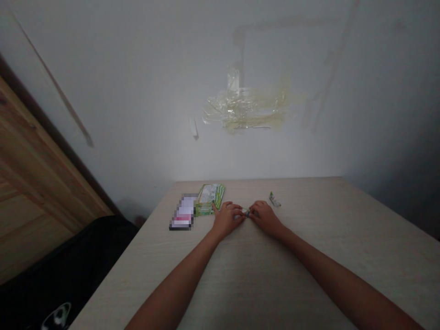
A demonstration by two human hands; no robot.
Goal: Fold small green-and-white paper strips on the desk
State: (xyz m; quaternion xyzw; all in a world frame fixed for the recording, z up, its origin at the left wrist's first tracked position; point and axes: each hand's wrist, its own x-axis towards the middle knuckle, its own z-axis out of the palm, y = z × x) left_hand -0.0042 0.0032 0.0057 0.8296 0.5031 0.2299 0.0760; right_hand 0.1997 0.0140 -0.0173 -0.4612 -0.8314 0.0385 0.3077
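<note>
Your forearms point(182, 279) reach across the table point(247, 288); leftmost, a blurred phone-like slab point(184, 213) lies beside a loose stack point(209, 195) of flat green-and-white sheets, apparently the share left to handle. Your left hand point(227, 219) seems to pinch one end of a small piece point(246, 212) between your hands, low over the table, and your right hand point(265, 217) pinches the other, so that one looks unfinished. Just beyond your right knuckles, a single folded-looking bit point(275, 200) lies apart, probably already done

At five o'clock, fingers point(235, 206) mostly hide a small item point(247, 213); pixelation blurs a device screen point(184, 211) toward seven o'clock.
</note>
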